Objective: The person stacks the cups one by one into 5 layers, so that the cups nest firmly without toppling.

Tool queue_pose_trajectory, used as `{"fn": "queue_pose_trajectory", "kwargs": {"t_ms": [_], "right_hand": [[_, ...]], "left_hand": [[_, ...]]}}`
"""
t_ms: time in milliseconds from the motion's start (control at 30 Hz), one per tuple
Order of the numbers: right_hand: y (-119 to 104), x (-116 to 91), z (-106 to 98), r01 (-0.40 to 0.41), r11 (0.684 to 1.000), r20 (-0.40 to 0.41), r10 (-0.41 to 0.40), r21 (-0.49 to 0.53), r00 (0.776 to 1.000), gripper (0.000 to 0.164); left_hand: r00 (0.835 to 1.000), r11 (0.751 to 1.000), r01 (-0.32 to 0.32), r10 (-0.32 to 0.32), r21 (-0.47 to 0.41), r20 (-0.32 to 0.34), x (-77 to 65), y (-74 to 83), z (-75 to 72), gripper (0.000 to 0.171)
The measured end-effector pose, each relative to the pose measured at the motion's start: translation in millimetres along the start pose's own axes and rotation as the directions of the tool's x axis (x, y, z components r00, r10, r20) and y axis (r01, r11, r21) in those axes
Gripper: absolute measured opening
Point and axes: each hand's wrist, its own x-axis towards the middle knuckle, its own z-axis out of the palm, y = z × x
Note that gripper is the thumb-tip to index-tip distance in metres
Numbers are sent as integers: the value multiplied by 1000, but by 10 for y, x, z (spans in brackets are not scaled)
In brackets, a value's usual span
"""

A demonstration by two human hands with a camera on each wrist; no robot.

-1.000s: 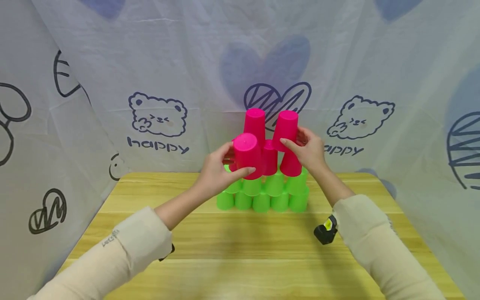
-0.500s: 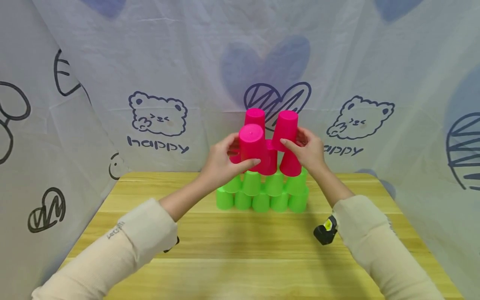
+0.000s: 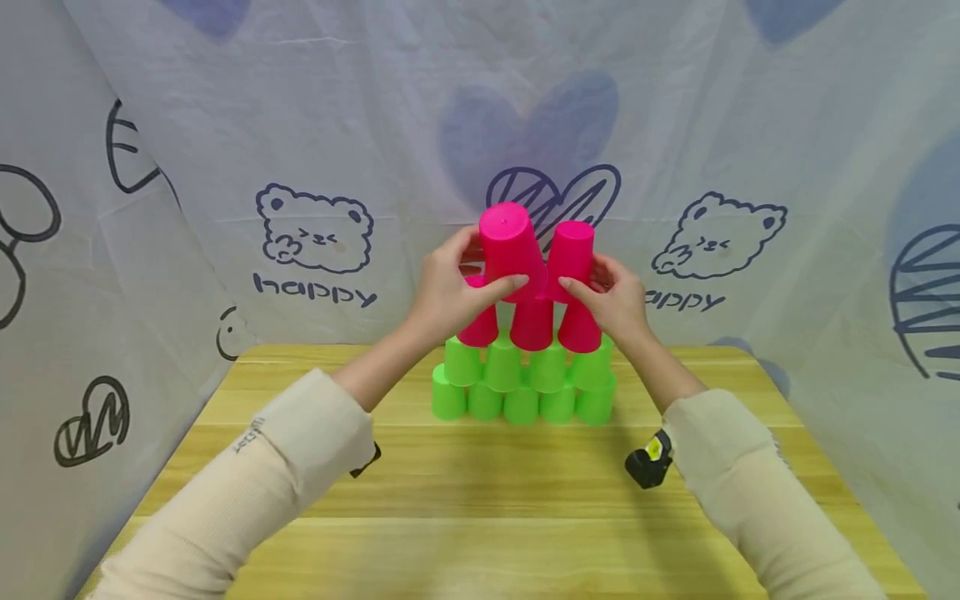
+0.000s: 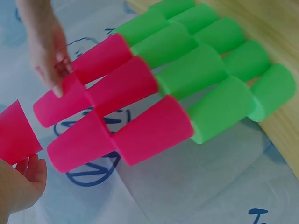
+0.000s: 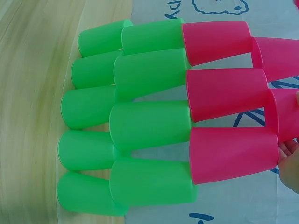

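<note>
Upside-down cups stand as a tiered wall: two rows of green cups [image 3: 522, 403] below, a row of pink cups [image 3: 532, 325] above them, then two more pink cups. My right hand [image 3: 619, 302] grips the right cup of that upper pair [image 3: 572, 254], which rests on the pink row. In my left hand [image 3: 448, 287], between thumb and fingers, is another pink cup [image 3: 505, 237], bottom up. The left wrist view shows this held cup [image 4: 17, 135] apart from the stack. From the head view it hides the upper pair's left cup [image 4: 80, 143].
The cups stand on a wooden table [image 3: 480, 517] near its back edge. A white cloth [image 3: 420, 100] with hearts and bear drawings hangs behind and at both sides. A black wrist camera [image 3: 649, 460] shows below the right sleeve.
My left hand has raised its pink cup up and slightly right, from before the pink row to before the upper pair. My right hand stays on its cup.
</note>
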Motion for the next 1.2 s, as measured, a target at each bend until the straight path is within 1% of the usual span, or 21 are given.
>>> {"fn": "queue_pose_trajectory", "kwargs": {"t_ms": [100, 267, 467, 533, 633, 900, 1033, 1200], "right_hand": [[-2, 0, -4, 1, 1000, 5, -1, 1, 1000, 59], [-17, 1, -11, 0, 1000, 8, 0, 3, 1000, 59], [-11, 16, -6, 13, 1000, 7, -14, 26, 1000, 58], [3, 22, -7, 9, 1000, 4, -9, 18, 1000, 58], [7, 24, -15, 4, 1000, 6, -4, 9, 1000, 59], [-7, 22, -17, -5, 1000, -3, 5, 3, 1000, 58], [7, 31, -5, 7, 1000, 3, -7, 9, 1000, 58], [18, 35, 5, 13, 1000, 2, -13, 11, 1000, 58]], "left_hand": [[1000, 1000, 4, -4, 2, -28, 79, 40, -10, 53], [998, 999, 43, -43, 7, -45, 201, 79, -1, 53], [996, 999, 38, -38, -2, -78, 335, 120, 5, 53], [996, 999, 40, -40, 2, -79, 371, 133, 11, 54], [995, 998, 61, -60, 12, -74, 417, 167, 23, 56], [994, 992, 105, -102, 75, -48, 571, 229, 64, 61], [991, 988, 130, -127, 81, -44, 621, 217, 121, 61], [985, 983, 166, -162, 74, -57, 677, 173, 214, 60]]}}
